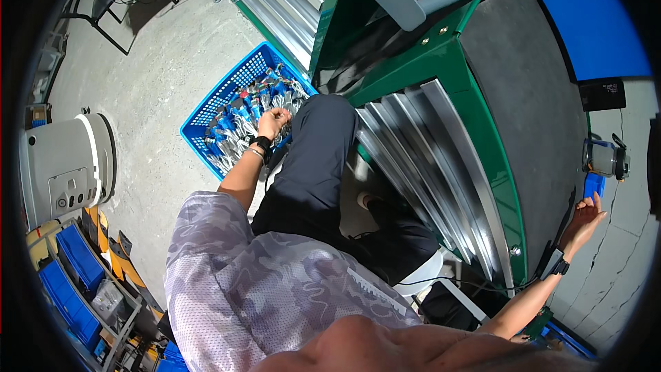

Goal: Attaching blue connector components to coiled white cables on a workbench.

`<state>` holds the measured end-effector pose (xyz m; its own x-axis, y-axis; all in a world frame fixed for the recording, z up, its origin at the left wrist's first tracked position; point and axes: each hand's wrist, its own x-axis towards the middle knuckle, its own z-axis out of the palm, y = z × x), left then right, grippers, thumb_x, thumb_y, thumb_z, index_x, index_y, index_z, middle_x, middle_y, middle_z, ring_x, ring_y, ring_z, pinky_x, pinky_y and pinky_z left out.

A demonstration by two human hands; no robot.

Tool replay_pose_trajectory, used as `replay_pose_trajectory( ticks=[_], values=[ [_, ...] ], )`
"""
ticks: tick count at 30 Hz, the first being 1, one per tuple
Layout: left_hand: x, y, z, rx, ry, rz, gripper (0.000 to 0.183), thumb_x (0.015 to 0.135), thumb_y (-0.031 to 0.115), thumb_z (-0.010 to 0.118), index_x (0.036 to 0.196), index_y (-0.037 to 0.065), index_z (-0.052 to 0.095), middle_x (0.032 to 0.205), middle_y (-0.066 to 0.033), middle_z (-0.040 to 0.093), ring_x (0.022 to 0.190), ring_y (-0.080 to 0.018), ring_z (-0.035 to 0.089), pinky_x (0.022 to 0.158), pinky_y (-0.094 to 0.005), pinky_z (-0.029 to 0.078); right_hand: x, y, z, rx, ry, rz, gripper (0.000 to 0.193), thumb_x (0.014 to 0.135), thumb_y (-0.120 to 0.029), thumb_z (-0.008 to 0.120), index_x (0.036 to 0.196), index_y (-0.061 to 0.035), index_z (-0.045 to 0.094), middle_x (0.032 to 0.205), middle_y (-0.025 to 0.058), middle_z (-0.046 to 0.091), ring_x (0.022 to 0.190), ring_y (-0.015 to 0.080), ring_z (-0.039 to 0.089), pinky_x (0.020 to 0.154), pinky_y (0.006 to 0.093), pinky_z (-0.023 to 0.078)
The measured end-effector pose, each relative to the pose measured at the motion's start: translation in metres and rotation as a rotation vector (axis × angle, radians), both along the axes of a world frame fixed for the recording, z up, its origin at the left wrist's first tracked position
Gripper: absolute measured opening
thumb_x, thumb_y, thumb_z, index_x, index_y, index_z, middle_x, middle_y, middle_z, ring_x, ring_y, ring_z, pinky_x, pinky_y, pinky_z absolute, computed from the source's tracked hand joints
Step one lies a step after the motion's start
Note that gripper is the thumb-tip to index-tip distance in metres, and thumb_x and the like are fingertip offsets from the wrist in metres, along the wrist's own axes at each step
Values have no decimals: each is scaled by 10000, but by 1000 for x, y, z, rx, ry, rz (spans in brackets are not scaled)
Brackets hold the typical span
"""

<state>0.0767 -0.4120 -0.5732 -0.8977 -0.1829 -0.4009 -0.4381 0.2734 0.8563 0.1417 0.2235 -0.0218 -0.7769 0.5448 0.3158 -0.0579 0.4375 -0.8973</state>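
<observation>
At the left, my left hand (273, 122) is over a blue perforated plastic basket (204, 107). Its fingers are curled and closed; what they hold, if anything, is too small to tell. The basket stands on the floor beside my knee, filled with bundled cables (237, 120) in grey-white and blue. Far to the right, my right hand (585, 222) is stretched out with its fingers extended. Its fingertips lie close to a small blue bin (594, 184); whether they touch it I cannot tell. Just beyond the bin is a clear container with a dark lid (604, 158).
A green workbench (492, 165) with a dark top and metal ribbed panels (420, 172) stands right of my legs. A grey-white machine (69, 165) is at the left. Blue bins (69, 296) fill a rack at lower left. A black chair (103, 17) stands at upper left.
</observation>
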Motion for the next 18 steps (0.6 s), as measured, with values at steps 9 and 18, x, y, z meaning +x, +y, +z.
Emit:
replay_pose_trajectory(
  ticks=[9,18],
  values=[
    [5,-21,-37,-205,-422,-295,412,790,262,734,1169,112,675,1178,-208,648,1062,-325,637,930,-398,489,-1,0,0,20,11,-7,622,1026,-541,311,1257,-5,526,923,31,555,838,131,489,838,278,395],
    [18,-21,-88,-550,-285,-271,488,749,236,714,1231,209,644,1193,-265,593,1190,-378,538,1020,-413,444,-1,1,0,30,-25,3,616,1022,-548,320,1244,-15,533,909,28,545,842,133,483,846,282,388]
  ],
)
